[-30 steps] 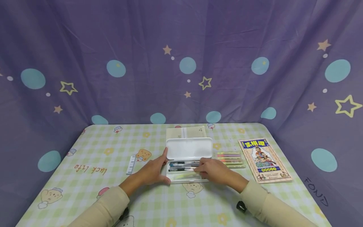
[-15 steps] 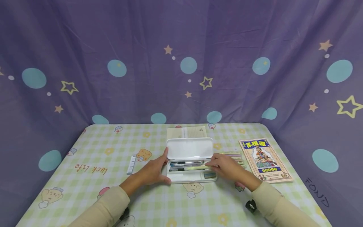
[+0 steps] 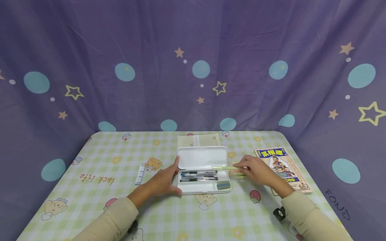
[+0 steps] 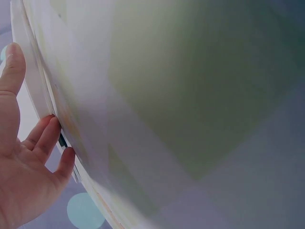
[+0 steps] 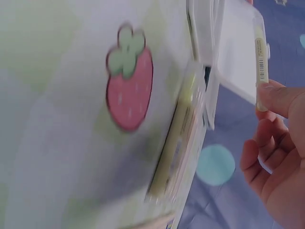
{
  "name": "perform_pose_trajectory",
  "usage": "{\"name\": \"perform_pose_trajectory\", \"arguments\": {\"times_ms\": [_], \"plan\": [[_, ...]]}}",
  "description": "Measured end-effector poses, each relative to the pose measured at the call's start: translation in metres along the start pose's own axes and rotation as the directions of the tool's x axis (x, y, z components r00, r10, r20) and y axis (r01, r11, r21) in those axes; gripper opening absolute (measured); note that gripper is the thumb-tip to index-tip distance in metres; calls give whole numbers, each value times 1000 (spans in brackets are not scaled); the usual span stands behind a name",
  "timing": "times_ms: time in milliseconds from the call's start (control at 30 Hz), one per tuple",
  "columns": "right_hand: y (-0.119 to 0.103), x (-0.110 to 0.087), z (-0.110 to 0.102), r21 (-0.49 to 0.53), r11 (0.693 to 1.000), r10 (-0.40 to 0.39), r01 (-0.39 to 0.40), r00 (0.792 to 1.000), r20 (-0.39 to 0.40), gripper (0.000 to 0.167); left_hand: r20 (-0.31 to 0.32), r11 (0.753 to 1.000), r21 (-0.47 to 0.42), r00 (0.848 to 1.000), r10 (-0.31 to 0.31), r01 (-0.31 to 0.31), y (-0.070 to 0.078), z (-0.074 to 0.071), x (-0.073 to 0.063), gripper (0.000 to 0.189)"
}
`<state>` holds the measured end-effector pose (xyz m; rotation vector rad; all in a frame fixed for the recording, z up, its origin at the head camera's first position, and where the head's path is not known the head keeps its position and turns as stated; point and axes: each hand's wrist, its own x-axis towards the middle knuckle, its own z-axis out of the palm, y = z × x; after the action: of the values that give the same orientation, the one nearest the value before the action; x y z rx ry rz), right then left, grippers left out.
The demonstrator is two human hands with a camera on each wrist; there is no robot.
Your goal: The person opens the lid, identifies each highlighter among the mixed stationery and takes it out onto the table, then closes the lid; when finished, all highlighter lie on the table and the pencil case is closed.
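A white pencil case (image 3: 199,193) lies with its lid (image 3: 202,157) raised, near the table's middle. Several pens (image 3: 199,179) lie in its back compartment; a bluish-grey block (image 3: 223,185) like an eraser sits at the front right. My left hand (image 3: 164,180) rests against the case's left side, fingers fairly straight, thumb near the front corner. Between thumb and fingers, my right hand (image 3: 256,170) pinches a pale yellow highlighter (image 5: 261,62), raised just right of the case and pointing left. Below it, other highlighters (image 5: 171,148) lie on the table, partly hidden by that hand in the head view.
A colourful book (image 3: 278,165) lies at the right, partly behind the right forearm. Behind the case is an open notebook (image 3: 199,140). A small white and blue strip (image 3: 140,175) lies to the left. A purple curtain (image 3: 150,67) hangs behind the checked table.
My right hand has moved right and slightly up, out of the case, carrying the highlighter. The front compartment and the block have come into sight. My left hand has stayed put.
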<state>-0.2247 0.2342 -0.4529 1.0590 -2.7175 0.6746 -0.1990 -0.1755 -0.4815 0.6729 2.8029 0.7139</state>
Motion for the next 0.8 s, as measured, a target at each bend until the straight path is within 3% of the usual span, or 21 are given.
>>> {"name": "perform_pose_trajectory", "arguments": {"times_ms": [567,800], "plan": [[52,-22,-13,0,983,182,-182,983,2,26,5,1000,10,1000,-26,26,3,-1,1,142],[65,-22,-13,-29,979,200,-200,980,6,25,5,1000,0,1000,-22,22,1,0,0,143]]}}
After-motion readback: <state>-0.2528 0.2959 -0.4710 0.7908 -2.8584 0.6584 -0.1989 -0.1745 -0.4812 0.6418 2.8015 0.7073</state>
